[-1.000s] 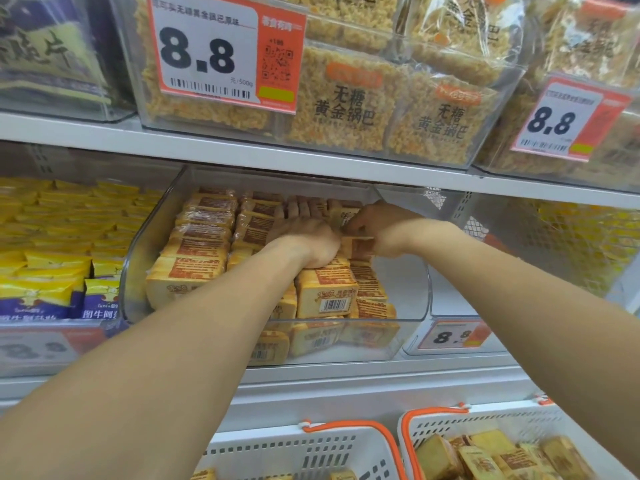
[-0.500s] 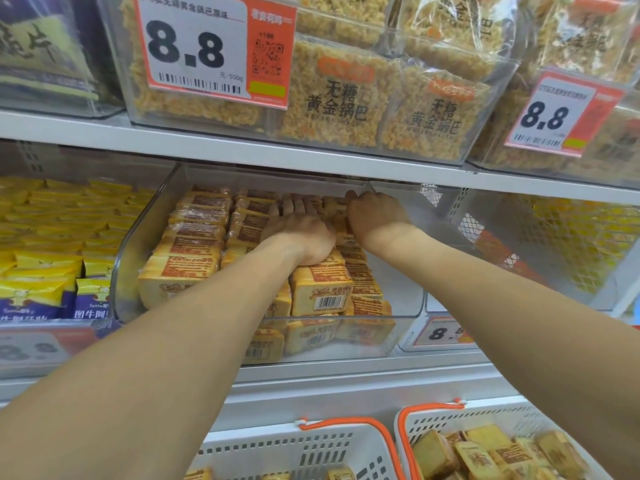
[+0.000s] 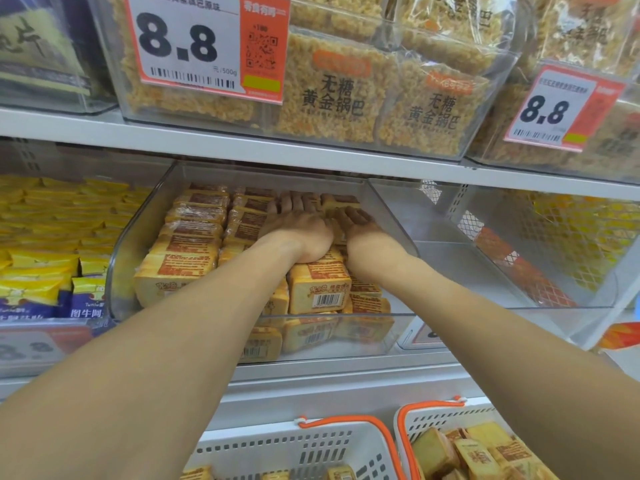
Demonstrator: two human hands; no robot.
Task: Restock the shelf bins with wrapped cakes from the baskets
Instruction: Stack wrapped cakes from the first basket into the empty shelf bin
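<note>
- Currently, left hand (image 3: pixel 300 226) and right hand (image 3: pixel 360 223): lying flat, fingers straight, pressing wrapped cakes (image 3: pixel 194 233) in clear bin (image 3: pixel 128 244), frame centre.
- Baskets (image 3: pixel 311 445): sitting at bottom.

Bright, even shop light falls from above; no hard shadows, only a dim strip under the upper shelf (image 3: pixel 242 147) at the back of the clear bin (image 3: pixel 398 209). Soft glare streaks the bin's walls and the wrappers above. The 8.8 tag (image 3: pixel 204 46) reads sharp; the low-left tag (image 3: pixel 27 351) is blurred. Wide-angle bend curves shelf lines at the edges, and the forearms loom large and soft.
</note>
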